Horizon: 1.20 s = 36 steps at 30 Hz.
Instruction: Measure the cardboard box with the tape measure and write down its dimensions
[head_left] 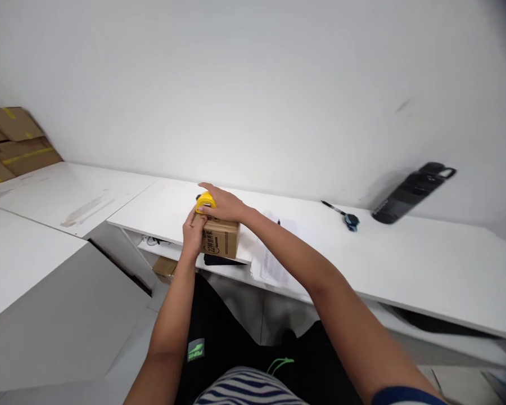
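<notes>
A small brown cardboard box (221,243) with dark printing stands at the front edge of the white desk. My right hand (226,203) reaches over from the right and is closed on a yellow tape measure (205,201) at the box's far left top corner. Along the box's left side, my left hand (191,235) is closed on it, its fingertips near the tape measure. Whether those fingertips also touch the tape's blade is too small to tell. Part of the box's top is hidden by both hands.
Printed papers (274,267) lie right of the box, partly under my right forearm. Farther right are a pen (332,207), a small blue-black item (351,221) and a black bottle (409,194) by the wall. Cardboard boxes (21,149) are stacked at far left. A shelf below holds another box (164,268).
</notes>
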Tool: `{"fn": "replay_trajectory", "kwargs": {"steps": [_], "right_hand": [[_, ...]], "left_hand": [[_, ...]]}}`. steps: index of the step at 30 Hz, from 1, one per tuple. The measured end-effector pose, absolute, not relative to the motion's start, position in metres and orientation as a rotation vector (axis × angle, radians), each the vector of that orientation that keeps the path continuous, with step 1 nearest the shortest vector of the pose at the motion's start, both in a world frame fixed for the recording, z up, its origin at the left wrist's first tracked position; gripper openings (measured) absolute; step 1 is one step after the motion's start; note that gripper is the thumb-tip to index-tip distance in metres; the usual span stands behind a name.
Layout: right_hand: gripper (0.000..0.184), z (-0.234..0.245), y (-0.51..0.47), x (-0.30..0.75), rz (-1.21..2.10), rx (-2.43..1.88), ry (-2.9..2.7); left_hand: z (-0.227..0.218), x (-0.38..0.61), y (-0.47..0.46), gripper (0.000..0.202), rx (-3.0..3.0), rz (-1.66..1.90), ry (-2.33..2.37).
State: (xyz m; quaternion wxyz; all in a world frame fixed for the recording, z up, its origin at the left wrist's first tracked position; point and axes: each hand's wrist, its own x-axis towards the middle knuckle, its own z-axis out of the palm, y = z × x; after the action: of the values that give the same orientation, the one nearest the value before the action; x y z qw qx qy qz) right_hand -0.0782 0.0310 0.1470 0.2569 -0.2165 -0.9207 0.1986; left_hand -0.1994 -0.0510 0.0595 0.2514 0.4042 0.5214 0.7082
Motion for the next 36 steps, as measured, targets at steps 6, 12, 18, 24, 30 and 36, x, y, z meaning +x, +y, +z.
{"fn": "replay_trajectory", "kwargs": {"steps": [6,12,18,24,30,36], "right_hand": [[0.055,0.131,0.05,0.017,0.381,-0.659,-2.207],[0.055,0.071,0.074,0.116,-0.249,-1.533,-2.613],[0.061,0.02,0.093,0.14,-0.437,-1.296,-2.901],[0.04,0.015,0.08,0.196,-0.118,-1.599,-2.577],[0.06,0.008,0.08,0.175,0.208,-1.93,-2.18],[0.041,0.008,0.087,0.176,0.545,-1.748,-2.042]], "left_hand": [[0.058,-0.199,-0.043,0.05,1.069,1.965,1.505],[0.06,-0.198,-0.042,0.049,1.064,1.991,1.49],[0.061,-0.199,-0.041,0.051,1.054,1.952,1.526],[0.057,-0.204,-0.035,0.046,1.127,1.962,1.568],[0.052,-0.206,-0.028,0.043,1.081,2.008,1.603],[0.051,-0.206,-0.028,0.044,1.111,2.009,1.633]]}}
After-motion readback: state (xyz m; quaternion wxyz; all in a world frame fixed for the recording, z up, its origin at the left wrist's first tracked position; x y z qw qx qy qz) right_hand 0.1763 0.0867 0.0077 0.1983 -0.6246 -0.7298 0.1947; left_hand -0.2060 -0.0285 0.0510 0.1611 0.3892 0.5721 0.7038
